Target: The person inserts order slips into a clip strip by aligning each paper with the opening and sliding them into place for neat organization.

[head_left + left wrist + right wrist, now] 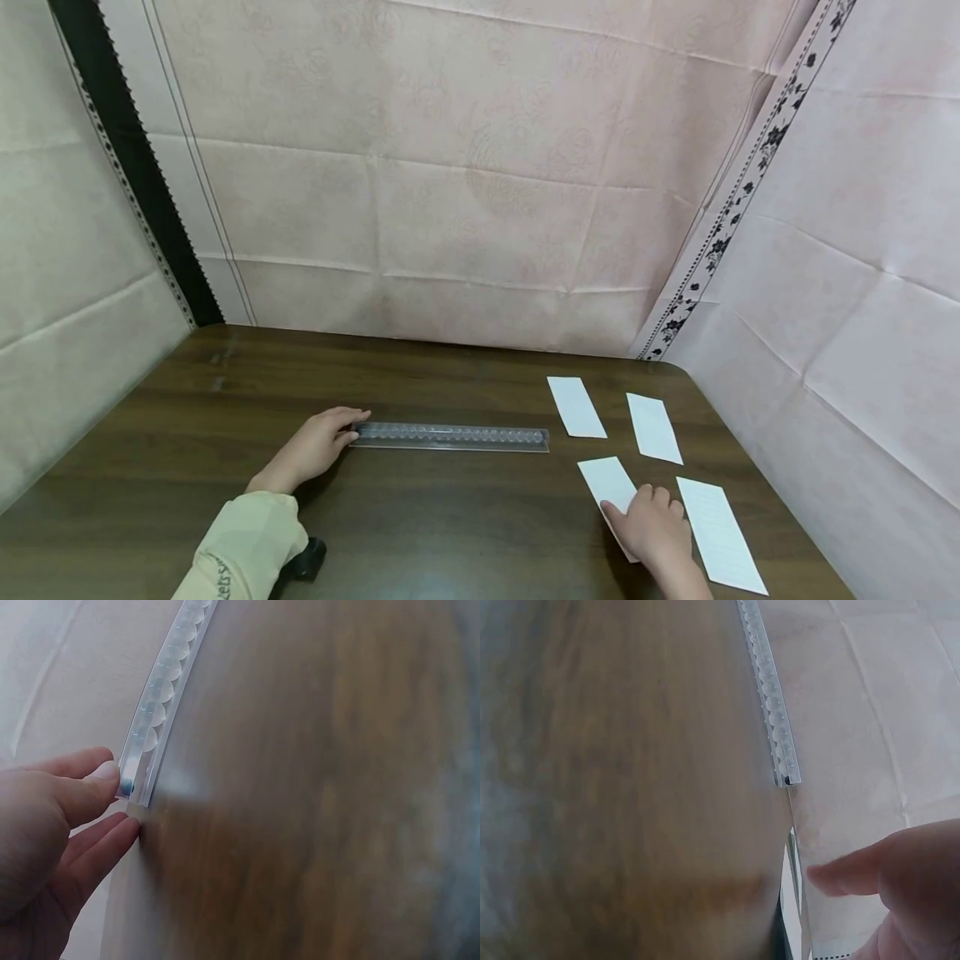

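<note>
A clear plastic ruler [450, 436] with a wavy, scalloped inner strip lies lengthwise across the middle of the brown table. My left hand [318, 446] pinches its left end; in the left wrist view the thumb and a finger meet at the ruler's [154, 724] near corner, other fingers just below. At the front right, my right hand [654, 529] rests over the right side of a white paper card [606, 479], its thumb out to the left. In the right wrist view the ruler's [774, 712] free right end lies beyond this hand [907, 881].
Other white cards lie on the right: one at the back [576, 407], one at the back right [655, 427], and a larger one [722, 533] right beside my right hand. Pale cloth walls [465, 183] enclose the table [420, 525] at back and sides.
</note>
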{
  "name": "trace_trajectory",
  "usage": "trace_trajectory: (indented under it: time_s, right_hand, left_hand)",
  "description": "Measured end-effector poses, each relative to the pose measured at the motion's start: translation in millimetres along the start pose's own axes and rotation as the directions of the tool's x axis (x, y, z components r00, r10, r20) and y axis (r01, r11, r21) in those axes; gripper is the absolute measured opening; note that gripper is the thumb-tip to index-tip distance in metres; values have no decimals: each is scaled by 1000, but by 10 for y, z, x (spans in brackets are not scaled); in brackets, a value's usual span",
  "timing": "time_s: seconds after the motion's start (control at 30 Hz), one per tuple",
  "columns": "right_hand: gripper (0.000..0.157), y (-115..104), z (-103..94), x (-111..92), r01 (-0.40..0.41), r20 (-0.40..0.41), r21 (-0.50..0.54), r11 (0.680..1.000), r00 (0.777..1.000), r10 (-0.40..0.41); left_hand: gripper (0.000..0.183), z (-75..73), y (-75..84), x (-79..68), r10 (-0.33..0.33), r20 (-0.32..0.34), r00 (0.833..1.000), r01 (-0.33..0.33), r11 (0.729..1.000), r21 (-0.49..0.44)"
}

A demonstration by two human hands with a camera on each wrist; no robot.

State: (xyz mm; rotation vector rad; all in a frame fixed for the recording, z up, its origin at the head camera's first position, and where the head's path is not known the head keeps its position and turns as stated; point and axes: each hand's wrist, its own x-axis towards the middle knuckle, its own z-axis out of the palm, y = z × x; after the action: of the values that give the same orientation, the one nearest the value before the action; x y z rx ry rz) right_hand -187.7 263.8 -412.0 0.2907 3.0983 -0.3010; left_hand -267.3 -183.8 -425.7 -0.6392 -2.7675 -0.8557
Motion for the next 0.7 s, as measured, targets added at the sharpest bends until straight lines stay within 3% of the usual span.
trace_trajectory:
  time_s: [0.27,0.7]
  right_hand:
    - [87,58,19,46,-28,7,27,999,1000,28]
    - [87,75,-36,162,-11,53,73,997,999,7]
  left_hand:
    - [32,11,-7,13,-24,-8,1000,24,1000,-14]
    - [27,28,-19,52,-69,-15,997,69,998,-2]
